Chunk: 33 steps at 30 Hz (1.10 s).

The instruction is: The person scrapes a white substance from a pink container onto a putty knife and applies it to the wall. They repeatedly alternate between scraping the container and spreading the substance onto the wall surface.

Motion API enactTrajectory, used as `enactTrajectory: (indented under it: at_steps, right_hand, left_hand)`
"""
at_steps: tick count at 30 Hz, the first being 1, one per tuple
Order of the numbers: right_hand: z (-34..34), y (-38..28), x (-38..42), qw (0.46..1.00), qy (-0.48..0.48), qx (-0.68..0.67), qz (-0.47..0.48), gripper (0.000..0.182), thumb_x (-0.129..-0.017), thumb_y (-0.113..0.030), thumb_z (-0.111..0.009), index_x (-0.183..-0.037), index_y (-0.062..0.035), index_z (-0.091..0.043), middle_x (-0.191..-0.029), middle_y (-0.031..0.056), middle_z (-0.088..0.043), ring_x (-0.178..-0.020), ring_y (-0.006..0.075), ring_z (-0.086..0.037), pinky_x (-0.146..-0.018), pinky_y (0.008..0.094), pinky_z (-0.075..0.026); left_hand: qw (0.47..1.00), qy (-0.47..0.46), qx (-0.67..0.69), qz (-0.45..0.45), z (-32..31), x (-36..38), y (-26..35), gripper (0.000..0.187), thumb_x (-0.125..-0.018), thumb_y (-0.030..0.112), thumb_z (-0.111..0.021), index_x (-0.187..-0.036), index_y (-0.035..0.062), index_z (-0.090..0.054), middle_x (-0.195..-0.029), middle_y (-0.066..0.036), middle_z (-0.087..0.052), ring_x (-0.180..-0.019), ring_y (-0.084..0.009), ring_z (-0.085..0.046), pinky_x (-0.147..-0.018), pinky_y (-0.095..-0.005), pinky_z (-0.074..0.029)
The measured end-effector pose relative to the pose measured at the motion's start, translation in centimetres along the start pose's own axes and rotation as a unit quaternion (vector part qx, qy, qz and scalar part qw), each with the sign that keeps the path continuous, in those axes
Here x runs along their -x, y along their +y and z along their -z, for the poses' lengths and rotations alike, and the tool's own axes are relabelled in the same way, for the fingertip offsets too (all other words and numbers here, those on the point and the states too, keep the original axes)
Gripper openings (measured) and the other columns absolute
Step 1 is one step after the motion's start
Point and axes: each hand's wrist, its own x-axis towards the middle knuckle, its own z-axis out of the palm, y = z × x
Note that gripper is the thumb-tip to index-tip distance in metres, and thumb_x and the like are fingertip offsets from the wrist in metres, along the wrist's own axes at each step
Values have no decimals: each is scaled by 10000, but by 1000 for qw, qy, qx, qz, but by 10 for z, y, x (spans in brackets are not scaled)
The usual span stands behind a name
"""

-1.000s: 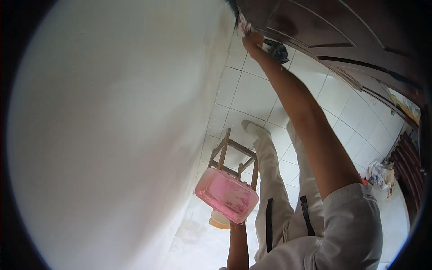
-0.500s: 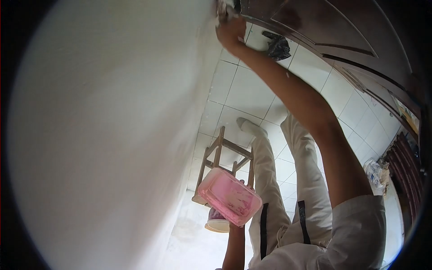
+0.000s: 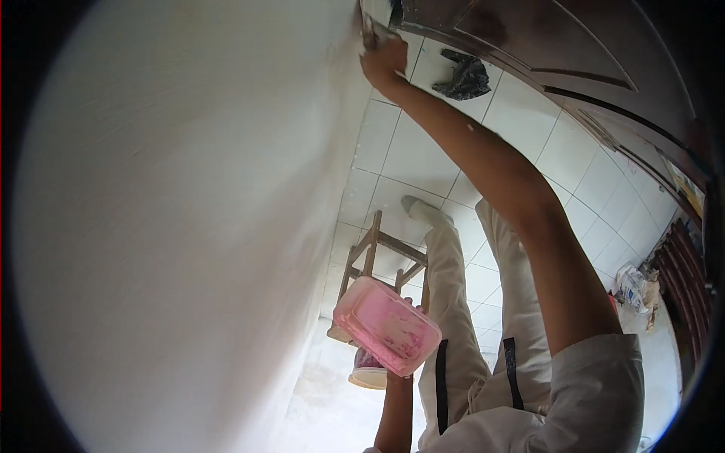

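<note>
My right hand (image 3: 385, 59) is stretched up to the corner where the pale wall (image 3: 189, 189) meets the dark wooden door. Its fingers are wrapped round what looks like a putty knife (image 3: 369, 36), whose blade end is against or very near the wall and partly hidden. Low in the view, my left hand (image 3: 412, 303) holds up a pink plastic tub (image 3: 377, 321) from beneath; only some fingertips show past its edge. Whitish-pink paste is smeared over the inside of the tub.
Behind the tub stands a wooden stool (image 3: 400, 246), with a bucket (image 3: 368, 377) beyond it. A black plastic bag (image 3: 467, 79) lies on the tiled floor (image 3: 415, 151) by the door (image 3: 521, 38). A white bag (image 3: 633, 287) sits at the right.
My right hand has shifted slightly down and left along the wall edge with the putty knife. The pink tub has stayed nearly in place in my left hand.
</note>
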Motion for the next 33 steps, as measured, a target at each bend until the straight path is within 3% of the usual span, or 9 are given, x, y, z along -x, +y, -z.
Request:
enactTrajectory:
  at_steps: [4, 7, 15, 18, 21, 27, 29, 32, 33]
  right_hand:
    - [19, 62, -10, 989, -14, -136, 52, 313, -912, -242, -557, -1170, -77, -621, -1001, 109, -695, -861, 244, -681, -691, 349, -528]
    - [-6, 66, -51, 992, -24, 61, -112, 265, -910, -205, -556, -1130, -74, -624, -935, 51, -685, -816, 202, -666, -649, 325, -527]
    - [40, -24, -35, 970, 0, 173, 170, 208, -881, -214, -590, -981, -40, -647, -859, 138, -669, -784, 212, -679, -641, 331, -531]
    - [66, 30, -29, 946, -6, -175, 273, 243, -851, -193, -565, -1039, -81, -673, -938, 118, -691, -793, 236, -659, -701, 355, -519]
    - [59, 61, -41, 998, -51, -5, -46, 266, -876, -194, -539, -1079, -80, -669, -970, 106, -692, -807, 231, -654, -716, 355, -511]
    - [-4, 47, -102, 988, -124, -31, -81, 264, -890, -186, -518, -1088, -97, -668, -908, 59, -675, -801, 187, -625, -665, 313, -474]
    - [-12, 29, -92, 987, -133, 87, -31, 264, -895, -183, -510, -1091, -103, -668, -887, 44, -670, -799, 172, -615, -648, 300, -461]
    - [-26, 33, -66, 834, -81, 511, 192, 265, -902, -179, -500, -1096, -111, -667, -856, 20, -661, -796, 150, -600, -622, 279, -443]
    - [9, 9, -31, 964, 26, 182, 194, 271, -899, -238, -547, -1062, -42, -638, -940, 156, -679, -864, 313, -649, -729, 394, -499]
  left_hand:
    - [999, 44, -23, -5, 8, 0, 1, 705, -934, 519, -489, -1416, 30, -328, -1362, -233, -431, -1292, -399, -403, -1079, -584, -345]
    - [998, 46, -30, -10, 10, -1, 2, 708, -934, 526, -483, -1418, 34, -327, -1369, -222, -429, -1293, -393, -401, -1087, -577, -339]
    - [991, 53, -116, -45, -21, 0, -7, 604, -988, 448, -387, -1403, 9, -353, -1301, -235, -481, -1204, -358, -474, -1043, -511, -385]
    - [994, 71, -71, -52, 0, -1, 0, 663, -967, 501, -401, -1406, 8, -348, -1301, -245, -481, -1196, -382, -476, -1033, -524, -394]
    - [993, 82, -57, -55, 0, -1, 1, 732, -934, 564, -425, -1405, 9, -348, -1306, -257, -474, -1198, -415, -466, -1035, -537, -389]
    - [990, 86, -93, -67, -28, 0, -12, 745, -913, 575, -452, -1399, 17, -360, -1286, -260, -482, -1186, -441, -462, -1049, -540, -376]
    - [998, 58, -34, -14, -21, 2, -3, 734, -910, 576, -475, -1421, 66, -341, -1352, -202, -444, -1239, -419, -432, -1067, -572, -346]
    - [997, 48, -63, -2, 3, 1, 1, 725, -910, 584, -486, -1445, 123, -322, -1414, -139, -409, -1293, -380, -404, -1081, -584, -331]
    - [984, 79, -154, -43, 11, 0, 2, 722, -913, 592, -475, -1446, 130, -322, -1410, -135, -412, -1295, -363, -407, -1077, -565, -347]
